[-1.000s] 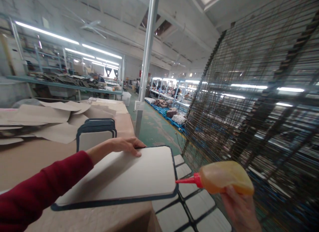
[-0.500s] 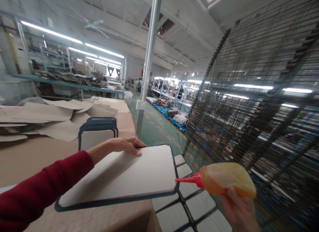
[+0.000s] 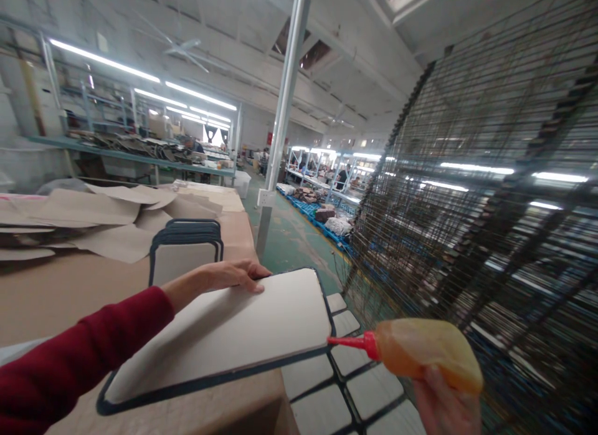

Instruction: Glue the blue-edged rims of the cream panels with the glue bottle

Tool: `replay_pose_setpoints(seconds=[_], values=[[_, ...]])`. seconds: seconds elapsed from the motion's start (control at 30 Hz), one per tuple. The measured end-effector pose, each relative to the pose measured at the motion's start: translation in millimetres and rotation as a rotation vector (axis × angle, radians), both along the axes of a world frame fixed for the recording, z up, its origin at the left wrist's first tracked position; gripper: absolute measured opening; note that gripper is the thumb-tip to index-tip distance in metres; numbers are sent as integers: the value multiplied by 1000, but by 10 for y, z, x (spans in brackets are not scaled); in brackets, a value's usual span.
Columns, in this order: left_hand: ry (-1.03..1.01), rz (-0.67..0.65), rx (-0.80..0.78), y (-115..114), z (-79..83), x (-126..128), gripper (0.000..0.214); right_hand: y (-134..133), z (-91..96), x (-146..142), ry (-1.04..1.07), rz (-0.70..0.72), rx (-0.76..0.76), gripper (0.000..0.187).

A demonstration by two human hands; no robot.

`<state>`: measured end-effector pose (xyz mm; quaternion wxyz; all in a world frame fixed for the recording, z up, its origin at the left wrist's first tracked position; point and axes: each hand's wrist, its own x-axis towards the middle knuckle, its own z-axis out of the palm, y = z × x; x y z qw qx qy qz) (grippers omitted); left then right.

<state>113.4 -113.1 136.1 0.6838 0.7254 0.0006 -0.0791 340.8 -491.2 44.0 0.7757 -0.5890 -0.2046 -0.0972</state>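
My left hand (image 3: 243, 277) grips the far edge of a pale rectangular panel (image 3: 261, 323) with a dark edging and rounded corners, thumb on its face. The panel is tilted, its long near side toward me. My right hand (image 3: 443, 401) is wrapped round a squeeze bottle (image 3: 425, 354) of amber liquid with a red nozzle, held on its side. The nozzle's tip meets the panel's right near corner or hovers just by it; I cannot tell which. Behind my left arm stands a stack of similar dark-edged panels (image 3: 180, 260).
Brown sheets (image 3: 112, 217) lie piled on the left of the cardboard-topped table (image 3: 84, 285). More pale panels (image 3: 322, 410) sit low, below the bottle. A metal post (image 3: 284, 98) rises at the table's far end, and a tall wire rack (image 3: 490, 173) fills the right side.
The panel's near left corner has dropped slightly, and the bottle has shifted a little downward. The nozzle tip stays by the same corner, and both hands keep their hold.
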Motion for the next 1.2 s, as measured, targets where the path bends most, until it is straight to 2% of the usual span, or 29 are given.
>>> replay_pose_setpoints(seconds=[0.13,0.27,0.43,0.57,0.67,0.77,0.97,1.2], values=[[-1,23,-29,20,-52,-12,41,43,77,-120,-77,-120,-62,47],[-7,69,-62,10,-130,-16,43,27,87,-117,-164,-196,-98,50],[-8,114,-127,-46,-250,-13,48,-60,0,-70,-277,-343,-189,37],[-10,132,-166,-88,-312,-1,54,-33,-105,-169,-339,-472,-275,30],[-13,132,-186,-114,-335,7,54,-5,-130,-198,-349,-474,-279,29],[-16,148,-192,-149,-350,4,55,-57,-111,-83,-353,-472,-299,28],[-22,177,-236,-210,-405,-10,58,-233,-144,224,-590,-479,-520,23],[-13,197,-262,-235,-416,-12,59,-152,-99,168,-591,-482,-431,22]])
